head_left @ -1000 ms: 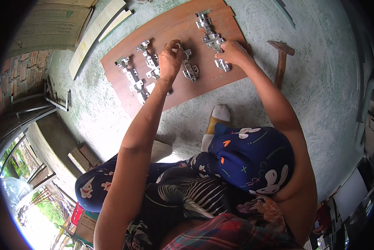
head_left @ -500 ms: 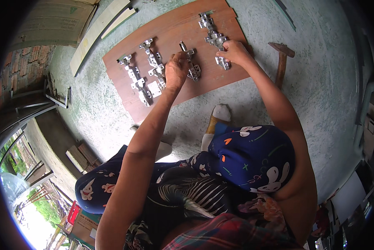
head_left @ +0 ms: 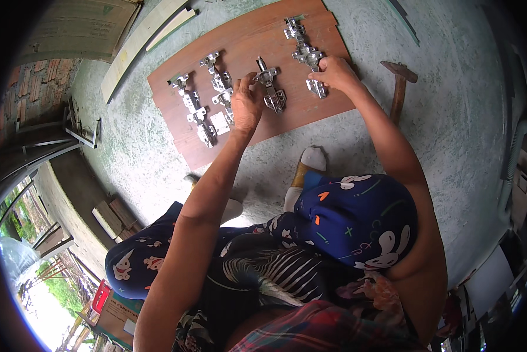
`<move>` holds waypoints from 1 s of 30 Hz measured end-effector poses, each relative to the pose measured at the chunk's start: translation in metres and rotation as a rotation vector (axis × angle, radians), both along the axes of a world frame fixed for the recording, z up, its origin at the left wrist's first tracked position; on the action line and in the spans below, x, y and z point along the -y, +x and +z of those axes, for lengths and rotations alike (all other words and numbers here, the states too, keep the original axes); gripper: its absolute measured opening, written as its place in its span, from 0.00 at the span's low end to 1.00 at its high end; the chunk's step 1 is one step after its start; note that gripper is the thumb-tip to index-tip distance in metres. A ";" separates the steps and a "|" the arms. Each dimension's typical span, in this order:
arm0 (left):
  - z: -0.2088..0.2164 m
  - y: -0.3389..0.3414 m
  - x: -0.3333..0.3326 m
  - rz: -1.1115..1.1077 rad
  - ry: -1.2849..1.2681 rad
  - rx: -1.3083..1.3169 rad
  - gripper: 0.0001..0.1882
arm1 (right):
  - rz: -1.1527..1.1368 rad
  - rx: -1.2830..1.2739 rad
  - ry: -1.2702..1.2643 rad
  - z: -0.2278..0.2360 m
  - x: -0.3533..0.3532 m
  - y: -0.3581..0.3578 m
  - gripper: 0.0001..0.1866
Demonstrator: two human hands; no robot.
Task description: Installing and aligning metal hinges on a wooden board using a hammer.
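Seems lining up hinges (head_left: 274, 101), upper middle. Left hand (head_left: 247, 105), right hand (head_left: 337, 74) narrow; can't tell grip. Next needs gentle nudge.

Navy trousers (head_left: 334, 226) bear white rabbit figures (head_left: 390, 249) — the black top (head_left: 223, 287), pale leaf-like stripes (head_left: 284, 270).

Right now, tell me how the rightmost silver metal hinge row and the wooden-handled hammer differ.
The silver hinge row lies on the brown wooden board; the hammer lies on the grey floor. The hinge row is shiny; the hammer is dull. The right hand is at the hinge row; no hand touches the hammer.
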State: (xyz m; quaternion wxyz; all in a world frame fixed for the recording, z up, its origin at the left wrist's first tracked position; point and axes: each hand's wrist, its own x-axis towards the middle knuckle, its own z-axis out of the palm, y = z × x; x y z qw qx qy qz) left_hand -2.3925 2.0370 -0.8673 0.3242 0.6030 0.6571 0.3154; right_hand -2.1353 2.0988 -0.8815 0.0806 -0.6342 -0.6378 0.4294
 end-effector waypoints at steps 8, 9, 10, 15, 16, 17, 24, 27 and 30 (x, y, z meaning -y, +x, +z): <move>-0.003 -0.008 0.032 -0.067 -0.053 -0.121 0.32 | -0.133 0.085 0.202 0.017 -0.040 0.013 0.23; -0.002 -0.007 0.037 -0.094 -0.078 -0.116 0.36 | -0.153 0.042 0.279 0.018 -0.044 0.012 0.22; -0.003 -0.008 0.041 -0.114 -0.109 -0.121 0.41 | -0.157 0.026 0.281 0.016 -0.048 0.007 0.20; -0.005 -0.002 0.053 -0.190 -0.055 -0.114 0.45 | -0.104 0.001 0.374 0.004 -0.065 -0.015 0.20; -0.006 -0.001 0.054 -0.216 -0.056 -0.134 0.45 | -0.095 0.028 0.388 0.001 -0.067 -0.020 0.20; -0.007 0.001 0.055 -0.242 -0.058 -0.153 0.46 | -0.092 0.029 0.388 -0.001 -0.068 -0.024 0.20; -0.012 0.004 0.056 -0.218 -0.133 -0.214 0.46 | -0.030 0.228 0.259 -0.001 -0.077 -0.041 0.21; -0.012 0.006 0.056 -0.205 -0.138 -0.198 0.45 | -0.083 0.151 0.234 -0.011 -0.081 -0.039 0.19; -0.012 0.005 0.056 -0.200 -0.146 -0.199 0.44 | -0.134 0.053 0.241 -0.013 -0.085 -0.040 0.18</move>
